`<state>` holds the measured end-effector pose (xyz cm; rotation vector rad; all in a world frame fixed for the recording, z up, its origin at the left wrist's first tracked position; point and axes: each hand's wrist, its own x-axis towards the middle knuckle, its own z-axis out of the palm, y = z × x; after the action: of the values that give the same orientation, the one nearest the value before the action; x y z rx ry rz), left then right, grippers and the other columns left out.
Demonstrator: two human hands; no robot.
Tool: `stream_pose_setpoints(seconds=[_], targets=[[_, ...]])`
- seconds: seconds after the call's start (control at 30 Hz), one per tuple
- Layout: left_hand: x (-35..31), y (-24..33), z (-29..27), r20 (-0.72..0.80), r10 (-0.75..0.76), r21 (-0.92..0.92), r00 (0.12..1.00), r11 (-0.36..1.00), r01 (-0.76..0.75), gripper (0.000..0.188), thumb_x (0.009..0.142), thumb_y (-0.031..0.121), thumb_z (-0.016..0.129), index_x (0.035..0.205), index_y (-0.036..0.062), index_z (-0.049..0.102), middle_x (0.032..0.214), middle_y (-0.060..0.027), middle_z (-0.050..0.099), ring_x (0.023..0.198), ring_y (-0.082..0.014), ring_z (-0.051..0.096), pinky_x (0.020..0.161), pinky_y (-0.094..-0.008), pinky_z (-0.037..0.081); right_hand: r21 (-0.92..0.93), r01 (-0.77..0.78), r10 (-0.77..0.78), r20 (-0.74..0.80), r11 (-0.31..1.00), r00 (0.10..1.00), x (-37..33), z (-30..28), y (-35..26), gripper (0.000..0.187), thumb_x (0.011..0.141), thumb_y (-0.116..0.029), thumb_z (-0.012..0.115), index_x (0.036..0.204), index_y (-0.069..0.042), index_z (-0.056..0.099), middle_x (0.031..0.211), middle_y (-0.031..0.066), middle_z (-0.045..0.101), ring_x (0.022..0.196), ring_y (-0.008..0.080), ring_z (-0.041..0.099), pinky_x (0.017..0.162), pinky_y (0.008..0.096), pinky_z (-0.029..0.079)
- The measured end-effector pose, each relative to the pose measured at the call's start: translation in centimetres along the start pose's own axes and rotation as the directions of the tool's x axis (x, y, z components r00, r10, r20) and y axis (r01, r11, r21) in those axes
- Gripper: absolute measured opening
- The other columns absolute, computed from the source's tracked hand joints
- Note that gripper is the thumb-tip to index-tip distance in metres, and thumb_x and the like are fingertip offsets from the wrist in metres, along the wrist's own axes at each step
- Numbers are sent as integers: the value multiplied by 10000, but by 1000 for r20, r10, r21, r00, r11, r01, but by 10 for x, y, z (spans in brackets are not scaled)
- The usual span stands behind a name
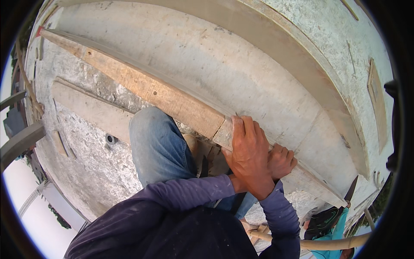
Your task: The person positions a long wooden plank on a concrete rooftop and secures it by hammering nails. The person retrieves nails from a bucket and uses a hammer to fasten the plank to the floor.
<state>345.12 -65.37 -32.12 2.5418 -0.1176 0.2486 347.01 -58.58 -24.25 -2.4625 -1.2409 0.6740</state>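
A long wooden plank (151, 93), set on its edge, runs from the far left to the lower right. A joint crosses it just left of my hands. My right hand (249, 149) is wrapped over its upper edge, fingers on the far side. My left forearm crosses beneath my right wrist, so my left hand (281, 162) grips the plank just to the right, with its fingers curled over the edge; its thumb is hidden. My bent knee in blue jeans (157, 142) is close to the plank's near face.
A smooth grey strip (241, 69) lies beyond the plank, bounded by a curved-looking board (302, 43). On the rough concrete at left are a flat board (92, 103) and a grey pipe end (111, 139). At lower right, a person in teal (340, 226) is near a bamboo pole (336, 243).
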Motion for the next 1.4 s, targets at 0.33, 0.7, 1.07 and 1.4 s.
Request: stream_pose_setpoints(seconds=[0.33,0.7,1.07,1.4], targets=[[-6,7,17,10,-26,16,1000,1000,26,199,822,211,689,938,51,712,839,-100,637,777,-271,638,774,-457,524,86,16,-19,28,996,999,1,0,3,758,611,-84,886,1293,33,578,1163,170,580,1054,375,620,898,430,540],[-4,3,9,11,8,21,1000,1000,-8,199,795,199,700,933,55,705,819,-96,627,759,-251,626,730,-429,505,119,2,-5,26,993,1000,2,-1,5,805,670,-120,892,1389,29,560,1278,169,577,1119,377,630,942,439,546],[-33,-16,-15,31,84,-156,996,985,-78,247,805,177,720,1011,52,667,851,-83,621,806,-238,644,722,-405,501,157,-392,405,-65,907,912,-40,-35,2,415,893,1,639,1301,-58,683,1202,216,674,1131,368,609,963,496,470],[-29,-15,-24,32,121,-168,992,979,-114,290,800,176,731,1050,52,652,896,-86,624,849,-239,647,748,-405,511,-62,-117,112,-78,991,991,-66,-49,4,424,765,43,632,1169,-52,717,1168,244,647,1034,429,574,921,498,428]])
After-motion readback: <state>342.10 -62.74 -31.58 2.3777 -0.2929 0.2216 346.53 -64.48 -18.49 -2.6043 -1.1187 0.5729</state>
